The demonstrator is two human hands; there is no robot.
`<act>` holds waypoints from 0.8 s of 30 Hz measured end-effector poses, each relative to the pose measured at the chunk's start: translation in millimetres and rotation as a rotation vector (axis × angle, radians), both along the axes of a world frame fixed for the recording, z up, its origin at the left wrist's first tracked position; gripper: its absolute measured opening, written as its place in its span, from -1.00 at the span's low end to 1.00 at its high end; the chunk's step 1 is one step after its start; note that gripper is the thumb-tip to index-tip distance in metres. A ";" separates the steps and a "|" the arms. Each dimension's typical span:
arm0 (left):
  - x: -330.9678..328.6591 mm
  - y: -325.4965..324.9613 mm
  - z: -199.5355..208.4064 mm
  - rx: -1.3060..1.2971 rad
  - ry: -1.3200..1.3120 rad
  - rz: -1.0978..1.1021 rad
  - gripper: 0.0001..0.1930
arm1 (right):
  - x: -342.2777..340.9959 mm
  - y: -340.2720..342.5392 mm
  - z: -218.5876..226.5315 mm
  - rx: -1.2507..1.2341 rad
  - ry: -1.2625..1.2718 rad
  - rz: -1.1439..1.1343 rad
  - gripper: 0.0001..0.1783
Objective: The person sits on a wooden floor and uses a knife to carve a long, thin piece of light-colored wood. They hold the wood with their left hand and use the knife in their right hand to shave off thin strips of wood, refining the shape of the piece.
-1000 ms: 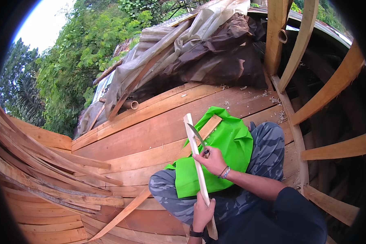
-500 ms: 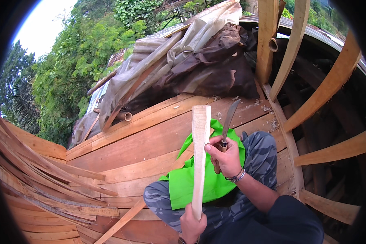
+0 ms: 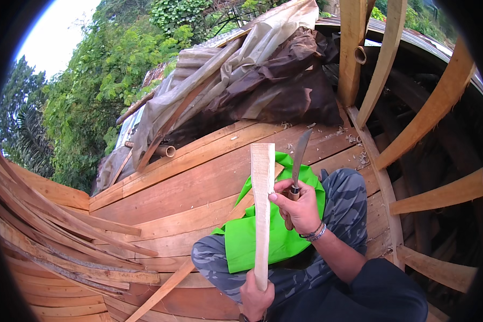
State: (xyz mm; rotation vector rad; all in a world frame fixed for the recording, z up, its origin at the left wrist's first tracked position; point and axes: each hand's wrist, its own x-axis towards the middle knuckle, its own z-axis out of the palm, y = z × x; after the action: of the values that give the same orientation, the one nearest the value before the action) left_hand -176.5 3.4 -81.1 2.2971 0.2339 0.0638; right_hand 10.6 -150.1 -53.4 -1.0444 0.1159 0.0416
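A pale, shaped wooden piece (image 3: pixel 262 204), broad at its far end and narrower toward me, stands up in front of my lap. My left hand (image 3: pixel 257 295) is closed around its lower end. My right hand (image 3: pixel 300 205) grips a knife (image 3: pixel 301 156) by its wooden handle, the slightly curved blade pointing up and away. That hand's thumb and fingertip touch the wooden piece's right edge near its middle. Bright green cloth (image 3: pixel 273 241) lies across my lap behind the piece, over grey camouflage trousers (image 3: pixel 346 206).
Wooden planks (image 3: pixel 188 188) form the surface around me, with shavings (image 3: pixel 359 155) at the far right. Curved wooden ribs (image 3: pixel 434 118) rise on the right. Long bent strips (image 3: pixel 64 231) are stacked at left. Crumpled tarpaulin (image 3: pixel 284 80) covers the far side, beside a bamboo pole (image 3: pixel 163 152).
The knife blade has turned slightly and tilts a little more upright in my right hand. Both hands keep their hold, and the wooden piece has barely shifted.
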 end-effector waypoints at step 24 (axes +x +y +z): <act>-13.6 33.4 -66.9 -0.941 0.654 0.102 -0.76 | -10.6 -57.9 -128.4 -0.424 0.348 0.616 -0.62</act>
State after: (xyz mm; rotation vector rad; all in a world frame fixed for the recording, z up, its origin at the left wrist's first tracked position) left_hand -190.2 36.8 -148.0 1.3002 0.5716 -0.6246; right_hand 0.0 -208.0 -181.9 -1.4586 0.1170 0.7878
